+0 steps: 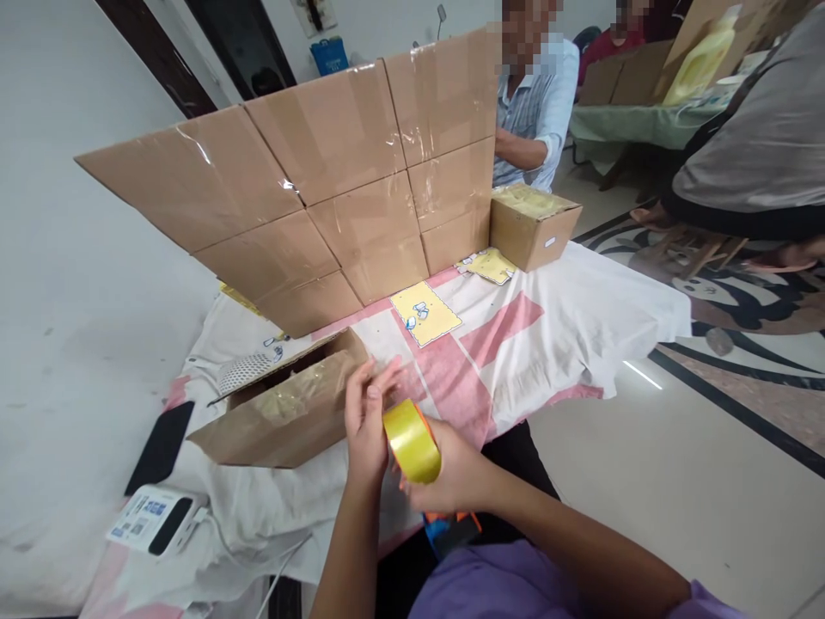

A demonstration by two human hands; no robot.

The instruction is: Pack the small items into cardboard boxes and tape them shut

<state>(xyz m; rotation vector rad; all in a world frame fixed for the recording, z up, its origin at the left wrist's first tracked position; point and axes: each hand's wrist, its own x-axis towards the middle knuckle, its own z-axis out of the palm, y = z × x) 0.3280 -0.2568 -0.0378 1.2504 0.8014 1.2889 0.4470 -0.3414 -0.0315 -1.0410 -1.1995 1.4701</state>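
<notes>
The right hand [461, 468] gripped the tape [413, 443] at the near edge of the bench [547, 352], left hand [367, 421] open beside it; a loosened grip, in judgement, risked dropping it off that edge.

Upright cardboard divider [348, 163], blue container [329, 57], yellow bottle [701, 58] on green-covered table [612, 124], white device [155, 519]

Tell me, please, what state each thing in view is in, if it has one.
Tape, held in the right hand; loose end unclear.
Left hand, close beside the tape; grip unclear.
Near box, partly open along its top.
Far box, upright; whether sealed is unclear.
Cardboard panel, standing, taped.
Yellow sheet, lying flat.
Cloth, rumpled.
White device, cable plugged in.
Bottle, standing.
</notes>
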